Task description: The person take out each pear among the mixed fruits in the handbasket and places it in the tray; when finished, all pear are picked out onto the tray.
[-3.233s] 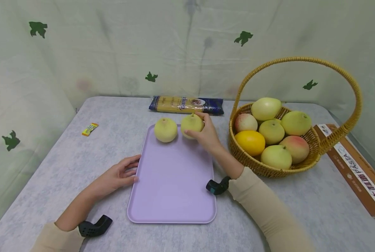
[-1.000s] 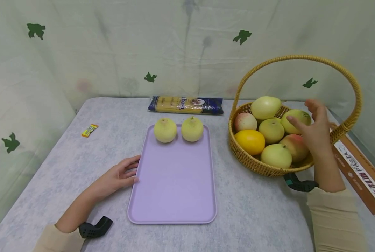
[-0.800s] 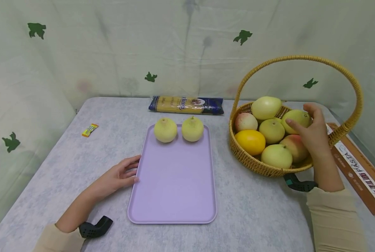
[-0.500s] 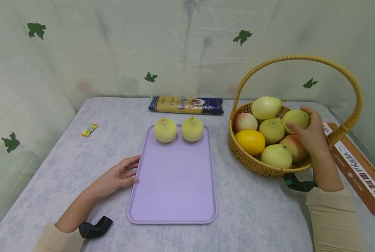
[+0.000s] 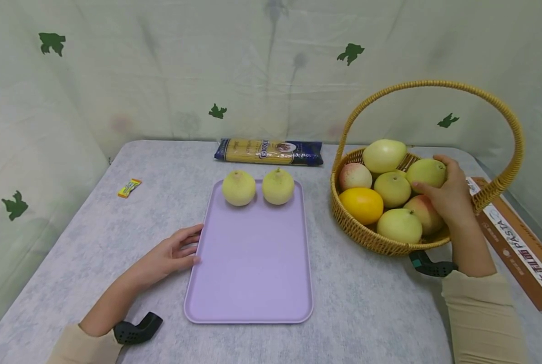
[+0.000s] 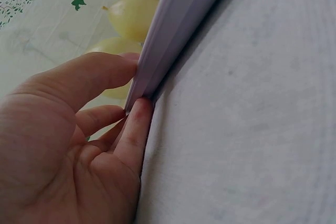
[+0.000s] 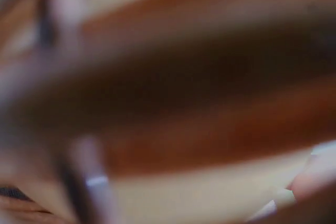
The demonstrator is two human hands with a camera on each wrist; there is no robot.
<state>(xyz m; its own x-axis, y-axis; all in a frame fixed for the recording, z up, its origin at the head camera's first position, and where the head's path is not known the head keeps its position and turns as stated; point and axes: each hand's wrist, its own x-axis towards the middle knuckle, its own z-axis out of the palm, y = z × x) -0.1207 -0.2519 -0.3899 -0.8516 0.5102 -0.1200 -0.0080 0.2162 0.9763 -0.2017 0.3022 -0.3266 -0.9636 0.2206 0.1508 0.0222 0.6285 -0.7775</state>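
At the right, my right hand (image 5: pixel 455 197) reaches into the wicker basket (image 5: pixel 371 240) and holds an oval yellow-green fruit (image 5: pixel 426 172). The thumb lies across its front and the fingers curl behind it. In the right wrist view a blurred brown band, likely basket wicker, hides the grip. My left hand (image 5: pixel 168 255) rests at the left edge of a lilac tray (image 5: pixel 253 273), fingers relaxed. Up close in the left wrist view, its fingertips touch the tray's rim (image 6: pixel 157 51). Two round pale-yellow fruits, one left (image 5: pixel 238 188) and one right (image 5: pixel 278 186), sit at the tray's far end.
Around the held fruit lie a yellow fruit (image 5: pixel 361 205), peaches (image 5: pixel 355 176) and other green fruits (image 5: pixel 399 226). The tall basket handle (image 5: pixel 430 83) arches overhead. Behind the tray lies a spaghetti packet (image 5: pixel 268 152); a pasta box (image 5: pixel 518 247) is far right, a small yellow wrapper (image 5: pixel 129 188) left.
My right hand has left the right-hand fruit on the tray, moved over to the basket and closed round the yellow-green fruit, which has shifted slightly left. The left hand stays put.
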